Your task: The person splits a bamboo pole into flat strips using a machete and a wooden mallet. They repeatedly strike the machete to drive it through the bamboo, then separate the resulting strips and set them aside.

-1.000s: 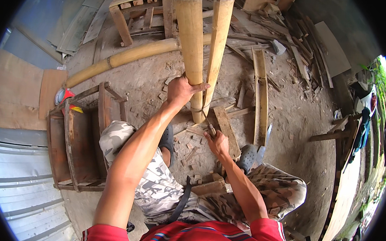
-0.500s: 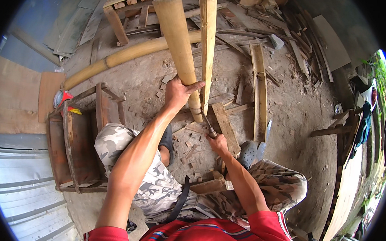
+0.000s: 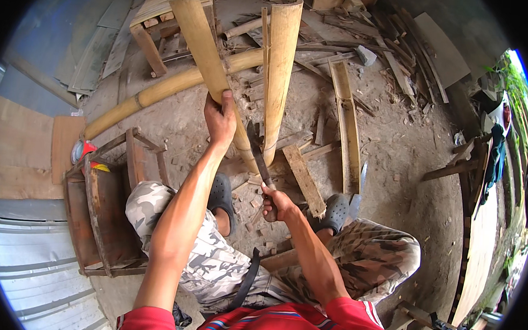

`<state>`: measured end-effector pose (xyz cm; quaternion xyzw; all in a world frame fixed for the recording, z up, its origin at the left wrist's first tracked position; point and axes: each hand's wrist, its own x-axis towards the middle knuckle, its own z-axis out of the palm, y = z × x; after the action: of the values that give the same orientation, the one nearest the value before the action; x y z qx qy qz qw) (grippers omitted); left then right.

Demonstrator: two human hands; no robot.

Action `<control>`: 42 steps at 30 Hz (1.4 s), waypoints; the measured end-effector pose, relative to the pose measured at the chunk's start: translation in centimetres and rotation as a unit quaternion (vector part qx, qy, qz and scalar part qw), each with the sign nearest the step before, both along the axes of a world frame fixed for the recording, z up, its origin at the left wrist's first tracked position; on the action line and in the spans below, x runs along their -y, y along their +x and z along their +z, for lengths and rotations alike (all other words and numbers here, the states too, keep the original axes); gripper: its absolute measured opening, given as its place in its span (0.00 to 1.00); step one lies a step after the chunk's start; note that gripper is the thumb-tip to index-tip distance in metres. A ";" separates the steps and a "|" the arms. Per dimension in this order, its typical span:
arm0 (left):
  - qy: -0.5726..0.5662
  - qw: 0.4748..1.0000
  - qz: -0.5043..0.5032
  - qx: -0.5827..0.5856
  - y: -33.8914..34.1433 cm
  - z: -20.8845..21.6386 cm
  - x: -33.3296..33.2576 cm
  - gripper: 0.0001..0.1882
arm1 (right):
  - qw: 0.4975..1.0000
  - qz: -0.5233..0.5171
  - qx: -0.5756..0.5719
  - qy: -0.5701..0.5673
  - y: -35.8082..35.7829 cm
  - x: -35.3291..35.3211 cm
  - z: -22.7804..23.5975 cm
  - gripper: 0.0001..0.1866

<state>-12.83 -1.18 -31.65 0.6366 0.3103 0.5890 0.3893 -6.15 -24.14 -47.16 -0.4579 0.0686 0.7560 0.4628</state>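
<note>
My left hand (image 3: 220,122) is wrapped round a split bamboo length (image 3: 200,45) that leans up and to the left. Just right of it stands another split bamboo length (image 3: 283,64), its curved end open at the top. In my right hand (image 3: 281,205) is a knife by its handle; the dark blade (image 3: 263,160) lies in the gap between the lower parts of the two bamboo pieces. The lower ends rest near the ground between my feet, beside a wooden board (image 3: 304,180).
A half-bamboo trough (image 3: 346,127) lies to the right. Behind, a long bamboo pole (image 3: 154,92) reaches toward a small wooden table (image 3: 170,14). On the left lies a wooden stool frame (image 3: 109,210). Scrap wood (image 3: 395,58) is piled at the far right.
The two bamboo pieces stand farther apart, the left one tilted more to the left with my left hand. More of the blade shows, and my right hand has moved slightly left and nearer.
</note>
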 end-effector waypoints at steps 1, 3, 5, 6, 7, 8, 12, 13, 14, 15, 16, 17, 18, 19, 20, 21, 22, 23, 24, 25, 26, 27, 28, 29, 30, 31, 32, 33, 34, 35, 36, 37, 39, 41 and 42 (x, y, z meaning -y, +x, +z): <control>-0.019 0.999 -0.027 0.017 0.6 0.4 0.4 0.23 | 1.000 -0.014 0.000 -0.012 -0.1 0.0 0.4 0.21; -0.044 0.996 -0.067 0.031 1.5 0.9 0.9 0.23 | 1.000 -0.022 0.002 -0.014 0.0 0.1 1.0 0.20; -0.056 0.993 -0.096 0.025 2.3 1.3 1.1 0.23 | 0.996 -0.004 0.089 -0.012 0.1 0.0 1.6 0.21; -0.039 0.996 -0.084 0.012 2.7 1.2 1.4 0.24 | 0.985 0.015 0.173 -0.011 0.2 0.0 2.0 0.22; -0.023 0.997 -0.071 -0.002 3.1 1.1 1.6 0.24 | 0.966 0.035 0.257 -0.010 0.3 0.0 2.4 0.23; -0.006 0.998 -0.058 -0.015 3.4 1.0 1.9 0.24 | 0.926 0.077 0.369 -0.018 0.4 0.0 2.8 0.24; 0.010 0.999 -0.035 -0.040 4.4 1.0 1.7 0.29 | 0.747 0.098 0.657 0.009 -0.6 -0.3 4.1 0.28; 0.007 0.998 -0.038 -0.057 4.4 1.0 1.9 0.29 | 0.756 0.076 0.650 0.015 -0.6 -0.4 4.7 0.27; 0.004 0.996 -0.040 -0.074 4.4 1.1 2.1 0.28 | 0.763 0.055 0.643 0.022 -0.6 -0.5 5.3 0.27; -0.002 0.995 -0.041 -0.092 4.1 0.9 2.2 0.27 | 0.787 0.043 0.615 0.023 -0.6 -0.7 7.2 0.27; 0.002 0.994 -0.036 -0.102 4.2 0.8 2.5 0.28 | 0.764 0.028 0.644 0.026 -0.4 -0.9 7.4 0.26; 0.006 0.993 -0.031 -0.111 4.2 0.7 2.6 0.28 | 0.761 0.025 0.647 0.034 0.1 -1.1 7.7 0.26; 0.013 0.992 -0.026 -0.123 4.0 0.5 2.6 0.29 | 0.759 0.019 0.649 0.044 0.3 -1.3 8.4 0.26; 0.024 0.989 -0.013 -0.147 3.6 0.3 2.4 0.30 | 0.774 0.019 0.632 0.042 0.3 -1.3 8.6 0.24; 0.031 0.985 0.006 -0.171 3.1 0.1 2.2 0.31 | 0.762 0.023 0.645 0.057 0.0 -1.0 6.6 0.22; 0.039 0.980 0.012 -0.193 3.4 0.1 2.4 0.32 | 0.749 0.019 0.659 0.062 -0.1 0.4 3.0 0.20; 0.052 0.976 0.023 -0.212 3.6 0.4 2.3 0.32 | 0.733 0.014 0.676 0.074 0.0 1.3 -0.2 0.19; 0.077 0.977 0.039 -0.195 3.3 0.2 1.8 0.33 | 0.774 0.151 0.613 -0.040 0.5 2.0 -2.3 0.19; 0.047 0.985 0.024 -0.163 3.6 1.2 2.2 0.36 | 0.787 0.275 0.529 -0.159 1.6 3.2 -4.4 0.19; 0.057 0.988 0.043 -0.133 3.9 1.7 2.4 0.36 | 0.749 0.270 0.586 -0.152 2.1 5.9 -7.9 0.20; 0.073 0.990 0.057 -0.105 4.3 2.2 2.0 0.35 | 0.710 0.258 0.639 -0.144 1.9 7.0 -10.3 0.22; 0.075 0.990 0.068 -0.094 3.5 1.7 1.1 0.34 | 0.755 0.246 0.593 -0.135 1.9 4.8 -8.9 0.22; 0.081 0.986 0.075 -0.124 2.4 0.6 0.4 0.34 | 0.795 0.247 0.538 -0.136 1.6 4.5 -6.5 0.23; 0.078 0.981 0.080 -0.159 0.7 -0.8 0.1 0.33 | 0.831 0.252 0.474 -0.144 0.5 5.0 -5.3 0.23; 0.088 0.977 0.074 -0.179 1.0 -0.8 -0.1 0.33 | 0.829 0.256 0.475 -0.148 1.1 4.6 -5.1 0.24; 0.059 0.985 0.058 -0.151 0.4 -0.5 0.3 0.33 | 0.835 0.246 0.472 -0.137 1.1 3.9 -3.8 0.24; 0.080 0.982 0.082 -0.149 0.0 -0.3 -0.1 0.32 | 0.841 0.236 0.469 -0.126 1.1 3.6 -2.3 0.24; 0.069 0.987 0.086 -0.121 0.0 0.7 0.0 0.32 | 0.844 0.229 0.468 -0.126 1.5 3.4 -1.7 0.24; 0.057 0.990 0.090 -0.092 0.0 1.5 0.1 0.32 | 0.847 0.222 0.465 -0.126 1.7 3.2 -1.2 0.24; 0.047 0.990 0.104 -0.085 -0.3 1.7 -0.2 0.32 | 0.850 0.216 0.463 -0.126 1.9 3.1 -0.8 0.24; 0.040 0.989 0.118 -0.076 -0.8 1.9 -0.6 0.32 | 0.851 0.207 0.468 -0.120 1.9 3.0 -0.6 0.24; 0.032 0.988 0.132 -0.067 -1.2 2.2 -1.1 0.32 | 0.851 0.198 0.473 -0.114 1.7 2.9 -0.5 0.25; 0.011 0.988 0.151 -0.043 -1.7 2.4 -1.7 0.31 | 0.854 0.189 0.471 -0.112 1.6 2.7 -0.3 0.26; -0.012 0.987 0.158 -0.006 -2.0 2.3 -1.9 0.32 | 0.861 0.187 0.459 -0.118 1.4 2.5 -0.2 0.26; -0.024 0.987 0.159 -0.008 -2.4 2.1 -2.0 0.32 | 0.861 0.190 0.457 -0.119 1.3 2.4 0.0 0.25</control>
<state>-15.20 0.82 -29.56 0.5745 0.4247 0.6307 0.3029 -4.86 -26.58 -47.19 -0.8076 -0.1493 0.5213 0.2319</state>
